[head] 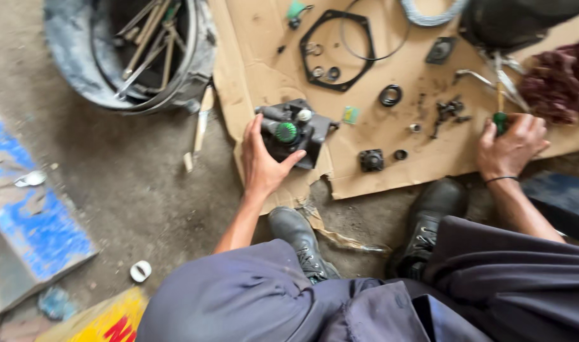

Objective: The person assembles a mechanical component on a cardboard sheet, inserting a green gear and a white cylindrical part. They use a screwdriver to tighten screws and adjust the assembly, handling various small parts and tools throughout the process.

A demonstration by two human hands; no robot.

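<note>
The person crouches over a sheet of cardboard (390,171) on the concrete floor. The left hand (262,161) is wrapped around a black machine housing (295,132) with a green knob, at the cardboard's near left edge. The right hand (511,147) is closed around the green handle of a screwdriver (501,113) near the right edge, beside a dark red rag (560,79). A black gasket (337,50) lies toward the far edge, and a bucket of tools (134,54) stands off the left side.

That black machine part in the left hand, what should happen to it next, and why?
Probably bring the green-handled tool in the right hand over to the black machine part. The left hand already steadies it on the cardboard.
</note>
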